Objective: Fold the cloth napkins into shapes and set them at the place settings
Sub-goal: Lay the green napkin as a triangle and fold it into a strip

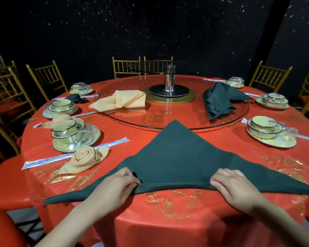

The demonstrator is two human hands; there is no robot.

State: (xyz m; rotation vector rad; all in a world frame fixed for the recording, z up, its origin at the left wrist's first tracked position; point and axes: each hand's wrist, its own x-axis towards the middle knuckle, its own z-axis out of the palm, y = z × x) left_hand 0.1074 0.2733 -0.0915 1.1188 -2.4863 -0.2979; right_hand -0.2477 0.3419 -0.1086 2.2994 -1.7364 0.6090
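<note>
A dark green napkin (175, 157) is laid flat on the red tablecloth (168, 229) at the near side of the round table. It is folded into a wide triangle, with the tip pointed away and resting over the rim of the glass turntable (185, 114). The long folded edge is kept nearest the person, and the two outer corners are stretched out to either side (the right one is cut off by the edge of the view).

That long edge is pinched by the left hand (117, 188) a little left of the middle, with thumb and curled fingers closed on the fabric. It is gripped in the same way by the right hand (235, 188) a little right of the middle, the fingers being curled over the fold.

To the left, a peach napkin rolled into a rose (84, 158) is set just beside a wrapped bowl set (75, 138) and touching sleeved chopsticks (114, 142). A second peach rose (61, 120) is placed at the next setting further back. On the turntable a loose peach napkin (121, 100) and a loose green napkin (219, 100) are heaped well apart. Gold chairs (127, 68) are ranged around the table.
</note>
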